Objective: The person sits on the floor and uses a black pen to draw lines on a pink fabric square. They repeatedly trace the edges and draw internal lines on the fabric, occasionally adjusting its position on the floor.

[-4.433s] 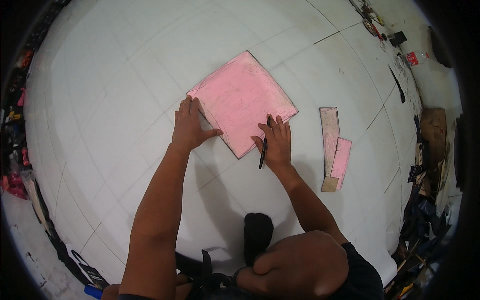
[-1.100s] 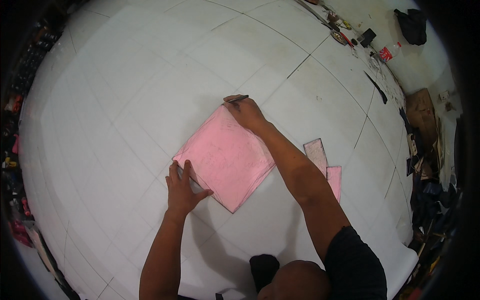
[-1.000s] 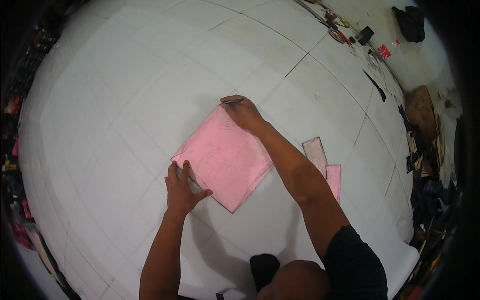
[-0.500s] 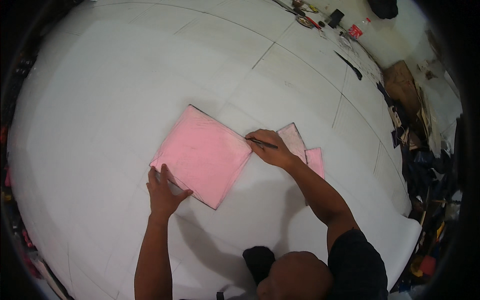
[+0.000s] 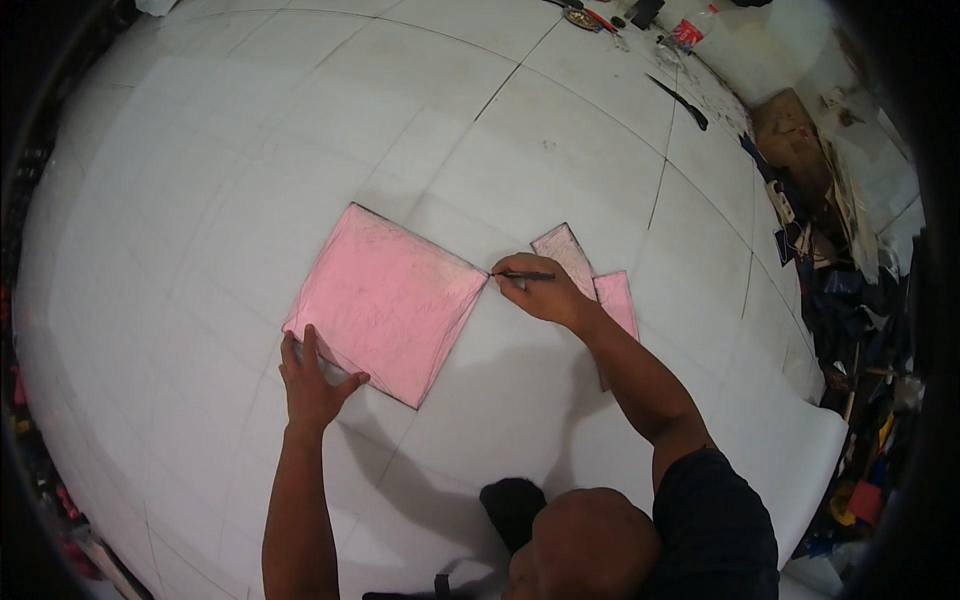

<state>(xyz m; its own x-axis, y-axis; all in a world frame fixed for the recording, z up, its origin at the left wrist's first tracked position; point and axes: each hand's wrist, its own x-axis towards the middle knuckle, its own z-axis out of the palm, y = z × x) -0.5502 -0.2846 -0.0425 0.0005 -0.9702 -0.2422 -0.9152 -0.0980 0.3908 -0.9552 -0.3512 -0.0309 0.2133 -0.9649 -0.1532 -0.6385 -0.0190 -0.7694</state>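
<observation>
A pink square piece (image 5: 385, 310) with dark edges and faint scribbled lines lies flat on a large white sheet (image 5: 190, 330). My left hand (image 5: 315, 385) rests at its lower left side, fingers spread, with fingertips on the left corner and the thumb on the lower edge. In my right hand (image 5: 540, 288) is a slim dark pen (image 5: 527, 275). The pen's tip is at the right corner of the square. Partly behind my right hand and forearm lie two smaller pieces, a pale pink one (image 5: 566, 250) and a brighter pink one (image 5: 616, 298).
Tile lines show through the white sheet, whose right edge curls up. Black scissors (image 5: 685, 105) lie at the far right. Beyond them are a bottle with a red label (image 5: 692, 32) and small tools. A cardboard piece (image 5: 790, 135) and heaped dark cloth (image 5: 850, 320) line the right side.
The pen tip has moved along the upper right edge to the square's right corner. My left hand keeps its place on the piece, while the whole view has shifted slightly.
</observation>
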